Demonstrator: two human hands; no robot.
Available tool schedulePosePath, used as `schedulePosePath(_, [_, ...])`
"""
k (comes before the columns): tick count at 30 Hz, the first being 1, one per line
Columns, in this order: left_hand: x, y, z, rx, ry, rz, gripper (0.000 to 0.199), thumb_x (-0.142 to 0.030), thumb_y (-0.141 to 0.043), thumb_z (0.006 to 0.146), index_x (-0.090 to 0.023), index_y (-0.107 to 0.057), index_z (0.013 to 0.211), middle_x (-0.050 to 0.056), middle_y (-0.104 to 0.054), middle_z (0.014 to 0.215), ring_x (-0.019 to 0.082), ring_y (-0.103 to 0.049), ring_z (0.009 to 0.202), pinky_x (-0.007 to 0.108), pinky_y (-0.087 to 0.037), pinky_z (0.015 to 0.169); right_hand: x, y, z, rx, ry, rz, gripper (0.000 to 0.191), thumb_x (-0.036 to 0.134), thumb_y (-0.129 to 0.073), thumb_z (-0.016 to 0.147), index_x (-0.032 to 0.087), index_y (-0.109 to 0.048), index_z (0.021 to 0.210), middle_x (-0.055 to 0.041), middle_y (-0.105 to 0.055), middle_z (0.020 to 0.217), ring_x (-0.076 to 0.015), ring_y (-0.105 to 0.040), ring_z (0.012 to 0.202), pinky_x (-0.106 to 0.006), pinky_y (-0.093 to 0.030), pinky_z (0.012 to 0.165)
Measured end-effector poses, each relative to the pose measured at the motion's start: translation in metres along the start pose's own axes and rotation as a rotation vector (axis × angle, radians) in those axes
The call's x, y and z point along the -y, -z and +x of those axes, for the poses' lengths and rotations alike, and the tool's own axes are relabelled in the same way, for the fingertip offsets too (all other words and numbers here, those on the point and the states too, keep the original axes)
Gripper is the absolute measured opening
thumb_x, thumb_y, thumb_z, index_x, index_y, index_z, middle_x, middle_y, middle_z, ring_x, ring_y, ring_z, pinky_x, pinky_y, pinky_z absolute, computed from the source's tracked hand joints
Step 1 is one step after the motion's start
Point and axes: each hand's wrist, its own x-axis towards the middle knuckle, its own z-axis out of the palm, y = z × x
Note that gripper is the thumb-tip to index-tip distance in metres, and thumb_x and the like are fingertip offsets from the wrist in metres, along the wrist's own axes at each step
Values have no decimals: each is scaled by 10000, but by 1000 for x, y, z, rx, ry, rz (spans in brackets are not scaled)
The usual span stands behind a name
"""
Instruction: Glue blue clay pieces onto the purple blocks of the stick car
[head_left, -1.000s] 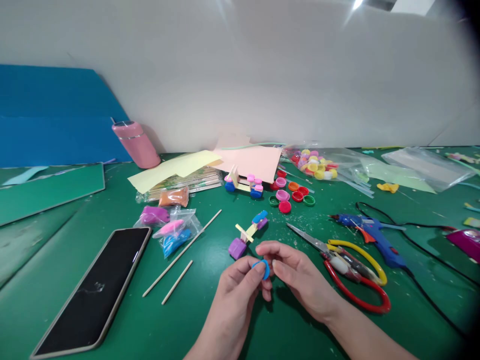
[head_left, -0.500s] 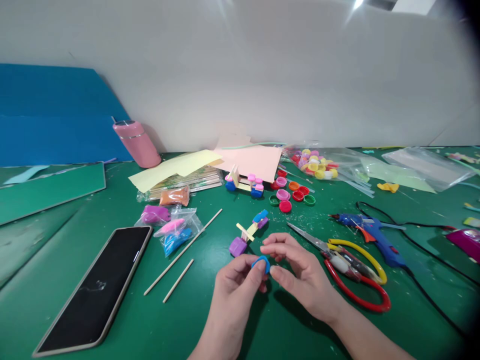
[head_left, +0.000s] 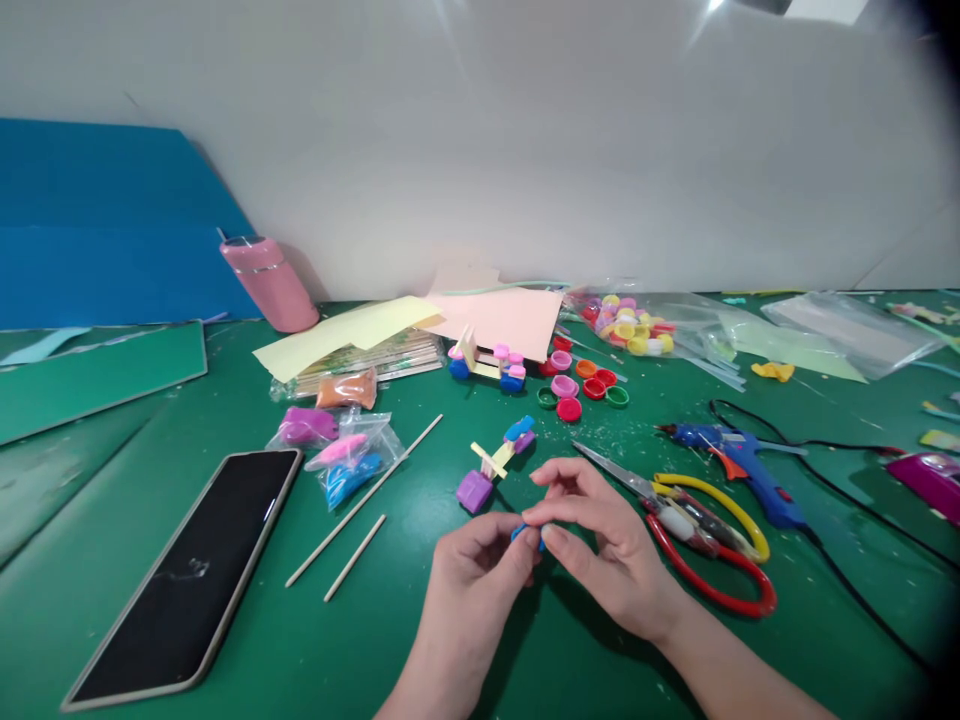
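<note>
Right hand [head_left: 609,560] now closes fingers on one blue piece [head_left: 517,533] — left hand [head_left: 471,580] pinches it too. Two sticks [head_left: 365,501]; two small models [head_left: 490,462].

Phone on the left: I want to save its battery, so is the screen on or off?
Apparently off: the phone screen is black, with only faint pale glints.

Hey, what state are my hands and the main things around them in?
Left hand: pinching a blue piece
Right hand: at the blue piece, grip unclear
Blue piece: partly hidden by fingers
Phone: face up, screen dark
Scissors: lying down, not held
Glue gun: lying down, corded
Long stick: lying loose
</note>
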Motion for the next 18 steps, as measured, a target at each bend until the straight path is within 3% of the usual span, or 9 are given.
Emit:
schedulePosePath(9, [7, 3, 3, 205, 151, -161, 175, -283, -653, 682, -112, -666, 647, 4, -584, 515, 74, -460, 444, 204, -340, 469, 3, 3, 1, 27, 71, -50, 243, 161, -518, 813, 296, -662, 955, -35, -441, 1103, -181, -476, 915, -348, -410, 812])
schedulePosePath(18, [7, 3, 4, 238, 190, -163, 200, -278, -658, 680, -105, -626, 584, 11, -585, 476, 63, -450, 406, 197, -319, 448, 3, 3, 0, 54, 54, -25, 205, 226, -499, 833, 267, -666, 945, -45, -432, 1126, -195, -467, 944, -360, -393, 841])
